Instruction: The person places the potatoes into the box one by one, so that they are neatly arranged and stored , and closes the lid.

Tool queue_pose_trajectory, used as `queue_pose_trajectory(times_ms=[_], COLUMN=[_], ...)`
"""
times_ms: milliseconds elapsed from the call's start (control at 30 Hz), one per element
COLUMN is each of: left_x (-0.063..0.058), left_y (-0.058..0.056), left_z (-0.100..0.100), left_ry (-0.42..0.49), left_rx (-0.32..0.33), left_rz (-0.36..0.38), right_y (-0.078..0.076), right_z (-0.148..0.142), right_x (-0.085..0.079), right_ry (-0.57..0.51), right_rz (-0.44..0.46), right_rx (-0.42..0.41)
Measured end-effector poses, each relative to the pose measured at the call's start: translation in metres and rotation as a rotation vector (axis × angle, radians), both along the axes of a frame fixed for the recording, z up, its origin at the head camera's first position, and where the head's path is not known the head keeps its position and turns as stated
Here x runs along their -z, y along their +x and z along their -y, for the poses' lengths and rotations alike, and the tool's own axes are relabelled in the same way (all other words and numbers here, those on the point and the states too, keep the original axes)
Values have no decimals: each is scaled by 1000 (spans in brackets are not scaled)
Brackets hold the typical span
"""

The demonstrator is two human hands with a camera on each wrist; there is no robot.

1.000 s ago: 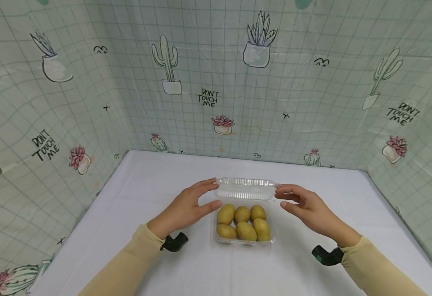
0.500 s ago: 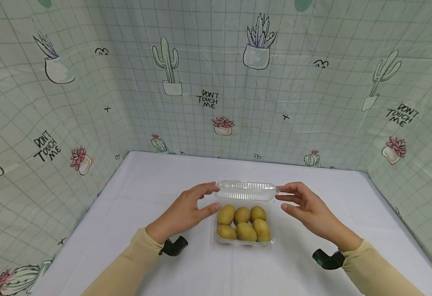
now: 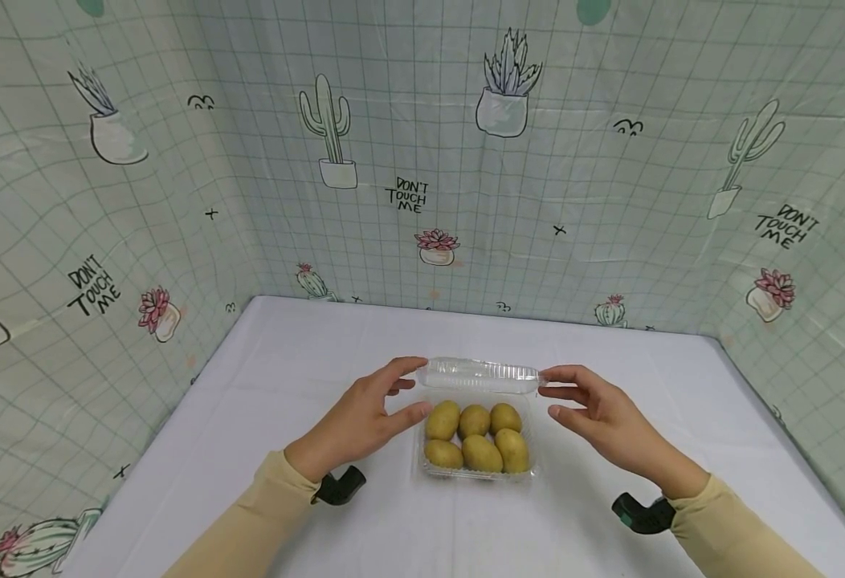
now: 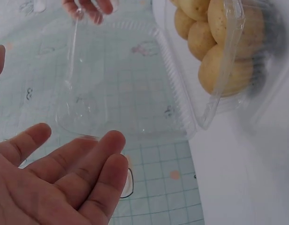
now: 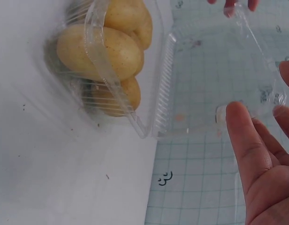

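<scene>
A clear plastic clamshell box [image 3: 423, 461] sits on the table with its hinged lid [image 3: 480, 376] raised at the back. Inside it are several yellow-brown potatoes [image 3: 482, 453]. My left hand [image 3: 361, 413] touches the lid's left edge with its fingertips, the thumb held apart near the box's corner. On the other side my right hand [image 3: 610, 417] has its fingertips at the lid's right edge. Both hands have mostly straight fingers. In the left wrist view the see-through lid [image 4: 121, 84] stands upright beside the potatoes [image 4: 224, 70].
A white cloth covers the table [image 3: 336, 337]. Grid-patterned curtains [image 3: 451, 160] with cactus drawings enclose its back and sides. Black wrist-worn devices, one at the left [image 3: 343, 486] and one at the right [image 3: 642, 514], hang under the sleeves.
The raised lid has tilted slightly forward toward the potatoes, its top edge now lower in view. Both hands stay at its sides with small shifts. The potatoes have not moved.
</scene>
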State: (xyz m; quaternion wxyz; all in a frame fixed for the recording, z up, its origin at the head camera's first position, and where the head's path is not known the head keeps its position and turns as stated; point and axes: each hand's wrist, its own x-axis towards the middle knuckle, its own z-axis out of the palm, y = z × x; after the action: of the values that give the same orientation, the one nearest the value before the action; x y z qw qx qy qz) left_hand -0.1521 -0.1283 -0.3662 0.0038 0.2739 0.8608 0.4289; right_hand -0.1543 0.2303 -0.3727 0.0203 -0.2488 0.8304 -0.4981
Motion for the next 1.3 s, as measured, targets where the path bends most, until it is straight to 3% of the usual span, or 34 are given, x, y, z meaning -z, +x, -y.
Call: queue_pose_trajectory(times_ms=[367, 800, 1033, 1300], left_x=[5, 15, 23, 31], left_y=[0, -3, -2, 1], left_z=[-1, -5, -9, -13], left_ry=[-113, -141, -171, -195], left_rx=[-45, -56, -72, -94], left_rz=[-19, 25, 34, 35], right_y=[3, 4, 5, 7], right_z=[-2, -3, -3, -1], right_x=[1, 8, 14, 16], right_ry=[35, 25, 77, 81], right_rz=[-15, 33, 56, 62], right_rx=[-9, -48, -12, -36])
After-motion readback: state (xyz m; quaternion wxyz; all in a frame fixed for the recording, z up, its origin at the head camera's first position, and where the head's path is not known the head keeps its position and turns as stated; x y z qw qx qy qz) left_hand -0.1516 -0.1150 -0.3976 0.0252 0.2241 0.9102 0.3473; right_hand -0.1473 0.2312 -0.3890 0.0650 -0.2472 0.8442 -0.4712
